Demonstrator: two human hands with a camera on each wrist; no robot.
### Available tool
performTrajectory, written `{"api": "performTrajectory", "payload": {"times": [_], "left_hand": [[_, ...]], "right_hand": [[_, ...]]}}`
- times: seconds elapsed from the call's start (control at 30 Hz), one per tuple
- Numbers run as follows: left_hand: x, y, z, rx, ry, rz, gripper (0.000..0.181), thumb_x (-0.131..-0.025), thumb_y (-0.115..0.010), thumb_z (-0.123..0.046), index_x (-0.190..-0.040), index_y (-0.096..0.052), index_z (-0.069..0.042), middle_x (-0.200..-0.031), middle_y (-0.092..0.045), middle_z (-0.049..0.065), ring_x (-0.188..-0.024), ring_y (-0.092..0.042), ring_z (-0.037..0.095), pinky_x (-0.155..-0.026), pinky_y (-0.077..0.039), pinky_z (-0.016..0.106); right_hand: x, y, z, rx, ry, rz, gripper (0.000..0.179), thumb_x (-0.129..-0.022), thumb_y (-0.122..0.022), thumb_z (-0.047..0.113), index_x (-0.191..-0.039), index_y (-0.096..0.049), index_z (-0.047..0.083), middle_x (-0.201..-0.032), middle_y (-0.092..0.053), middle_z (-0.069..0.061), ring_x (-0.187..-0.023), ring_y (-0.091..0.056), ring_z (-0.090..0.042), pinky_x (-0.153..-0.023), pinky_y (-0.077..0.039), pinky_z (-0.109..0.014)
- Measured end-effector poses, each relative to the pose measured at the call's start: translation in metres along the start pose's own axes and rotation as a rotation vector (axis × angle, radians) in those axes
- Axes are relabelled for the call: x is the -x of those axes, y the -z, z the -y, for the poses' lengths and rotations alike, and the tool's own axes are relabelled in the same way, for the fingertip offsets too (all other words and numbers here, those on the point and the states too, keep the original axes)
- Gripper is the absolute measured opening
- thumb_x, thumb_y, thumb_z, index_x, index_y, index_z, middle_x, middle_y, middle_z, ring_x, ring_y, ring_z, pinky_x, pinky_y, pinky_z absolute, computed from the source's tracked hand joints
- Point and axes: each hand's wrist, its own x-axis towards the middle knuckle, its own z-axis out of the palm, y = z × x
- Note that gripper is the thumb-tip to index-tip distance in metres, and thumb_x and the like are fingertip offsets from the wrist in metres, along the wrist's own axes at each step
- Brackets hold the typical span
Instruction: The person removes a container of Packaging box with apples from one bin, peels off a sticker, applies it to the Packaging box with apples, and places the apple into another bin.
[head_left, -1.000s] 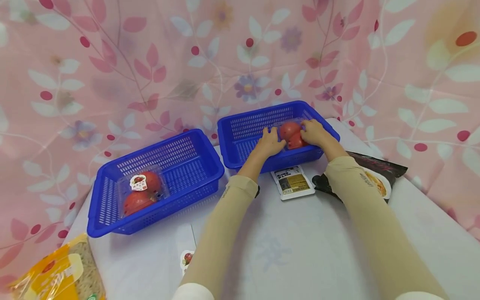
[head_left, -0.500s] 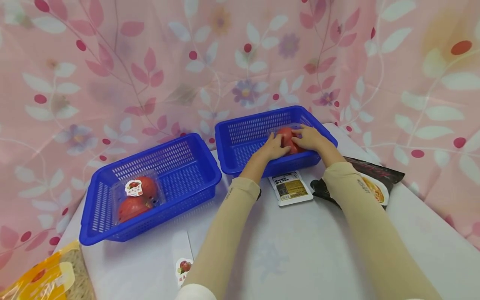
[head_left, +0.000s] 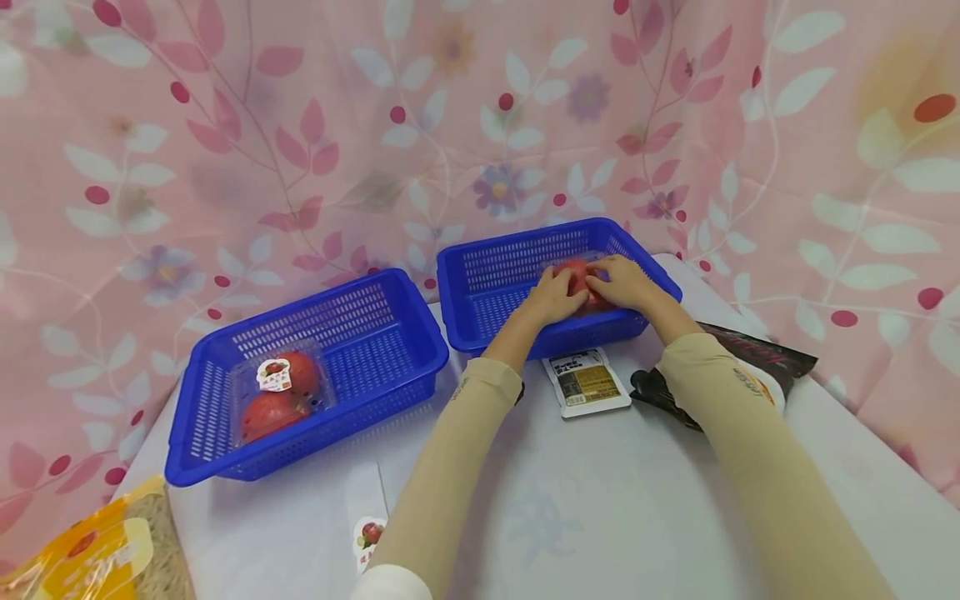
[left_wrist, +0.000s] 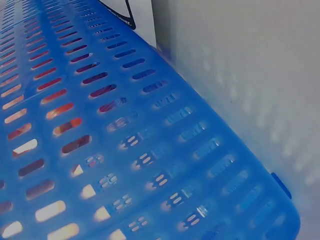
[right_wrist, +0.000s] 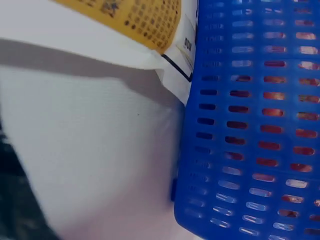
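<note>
Both bare hands reach into the right blue plastic basket (head_left: 480, 337). Inside lies a clear plastic tray with round red fruit (head_left: 576, 267), largely covered by the fingers. The left hand (head_left: 551, 296) grips the fruit from its left side, thumb towards the near rim. From the right, the right hand (head_left: 621, 283) holds it with bent fingers, close to the left fingertips. In the left wrist view, the slotted basket wall (left_wrist: 165, 130) hides the hand. The right wrist view also has the basket's side (right_wrist: 250, 150), with red showing through the slots.
A second blue basket (head_left: 382, 396) stands left, holding a clear tray with two red fruits (head_left: 273, 412) and a sticker. In front of the right basket lies a small food packet (head_left: 588, 385), beside a black bag (head_left: 765, 354). A yellow bag (head_left: 112, 550) sits front left, near a labelled paper strip (head_left: 367, 508).
Both hands have drawn closer together over the red fruit, the right moving from the fruit's far right side onto it. The baskets appear slightly lower in the head view.
</note>
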Motion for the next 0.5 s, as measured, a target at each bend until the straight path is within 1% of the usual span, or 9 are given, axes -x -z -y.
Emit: {"api": "performTrajectory", "payload": {"times": [0.1, 0.2, 0.23, 0.3, 0.4, 0.5], "left_hand": [[0.004, 0.003, 0.001, -0.025, -0.005, -0.077, 0.054, -0.093, -0.043, -0.044, -0.139, -0.037, -0.017, -0.147, -0.021, 0.015, -0.124, -0.034, 0.043, -0.097, -0.034, 0.051], [0.010, 0.008, 0.000, -0.045, -0.015, -0.154, 0.052, -0.092, -0.044, -0.044, -0.137, -0.040, -0.018, -0.145, -0.024, 0.012, -0.121, -0.038, 0.042, -0.095, -0.037, 0.049], [0.012, 0.010, 0.000, -0.055, -0.018, -0.170, 0.052, -0.092, -0.044, -0.044, -0.137, -0.040, -0.019, -0.145, -0.024, 0.011, -0.119, -0.039, 0.041, -0.095, -0.038, 0.048], [0.015, 0.015, -0.003, -0.078, -0.042, -0.197, 0.051, -0.092, -0.044, -0.043, -0.136, -0.042, -0.018, -0.145, -0.026, 0.011, -0.121, -0.039, 0.038, -0.097, -0.035, 0.048], [0.022, 0.027, -0.009, -0.113, -0.087, -0.220, 0.050, -0.093, -0.042, -0.041, -0.137, -0.042, -0.017, -0.146, -0.027, 0.009, -0.126, -0.038, 0.032, -0.100, -0.030, 0.049], [0.030, 0.040, -0.015, -0.129, -0.121, -0.238, 0.049, -0.094, -0.042, -0.039, -0.137, -0.042, -0.018, -0.147, -0.029, 0.006, -0.130, -0.034, 0.026, -0.102, -0.025, 0.054]], "right_hand": [[0.001, -0.002, 0.002, -0.023, 0.036, -0.073, 0.042, -0.094, -0.048, 0.020, -0.125, -0.049, -0.008, -0.128, -0.043, -0.031, -0.124, -0.034, -0.042, -0.102, -0.023, -0.054], [0.004, -0.002, 0.005, -0.048, 0.076, -0.148, 0.041, -0.093, -0.049, 0.020, -0.124, -0.050, -0.008, -0.126, -0.044, -0.031, -0.122, -0.035, -0.042, -0.102, -0.025, -0.053], [0.006, -0.001, 0.008, -0.057, 0.088, -0.169, 0.041, -0.093, -0.049, 0.019, -0.123, -0.051, -0.009, -0.125, -0.044, -0.031, -0.122, -0.035, -0.042, -0.101, -0.026, -0.053], [0.008, 0.002, 0.012, -0.070, 0.107, -0.208, 0.039, -0.093, -0.050, 0.019, -0.121, -0.052, -0.008, -0.124, -0.045, -0.031, -0.121, -0.037, -0.042, -0.100, -0.027, -0.053], [0.012, 0.010, 0.020, -0.086, 0.124, -0.248, 0.038, -0.092, -0.051, 0.018, -0.120, -0.053, -0.007, -0.124, -0.045, -0.030, -0.120, -0.038, -0.041, -0.099, -0.028, -0.053], [0.014, 0.019, 0.031, -0.092, 0.137, -0.282, 0.037, -0.091, -0.052, 0.018, -0.120, -0.054, -0.006, -0.124, -0.046, -0.028, -0.120, -0.039, -0.040, -0.099, -0.029, -0.053]]}}
